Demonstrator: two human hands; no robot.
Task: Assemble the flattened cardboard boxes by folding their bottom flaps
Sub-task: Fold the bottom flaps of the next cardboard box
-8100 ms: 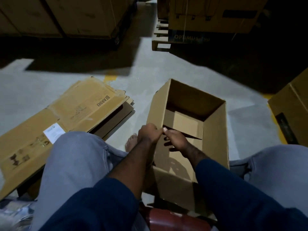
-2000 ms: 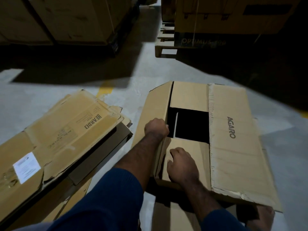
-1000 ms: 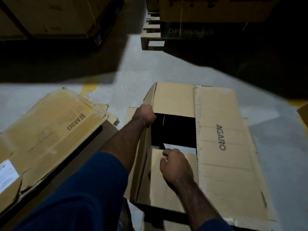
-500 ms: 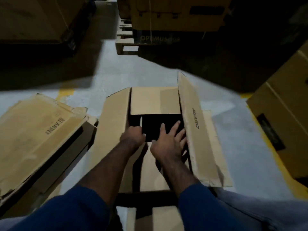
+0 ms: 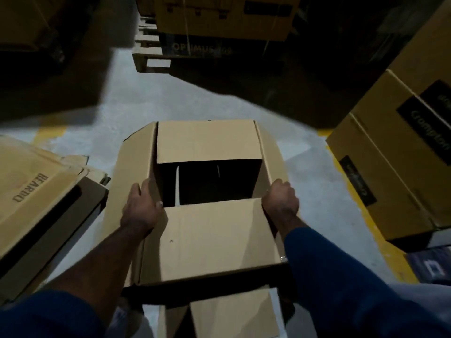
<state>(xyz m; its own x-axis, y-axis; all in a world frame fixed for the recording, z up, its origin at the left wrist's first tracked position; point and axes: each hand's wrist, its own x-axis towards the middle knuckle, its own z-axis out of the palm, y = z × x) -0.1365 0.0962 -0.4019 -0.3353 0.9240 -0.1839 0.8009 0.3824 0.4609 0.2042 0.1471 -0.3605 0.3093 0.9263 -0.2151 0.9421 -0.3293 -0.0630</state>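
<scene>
As hands (image 5: pixel 141 208) (image 5: pixel 280 200) grip it, the box (image 5: pixel 207 240) lies between.

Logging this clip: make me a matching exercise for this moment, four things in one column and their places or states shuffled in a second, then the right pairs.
Column one
1. left hand
2. right hand
3. stack of flattened brown cardboard boxes printed BEARDO
4. large brown cardboard carton with black labels

Column two
A. stands at the right edge of view
B. grips the left flap of the open brown cardboard box
C. lies on the floor at the left
D. grips that box's right flap

Pairs: 1-B, 2-D, 3-C, 4-A
</scene>
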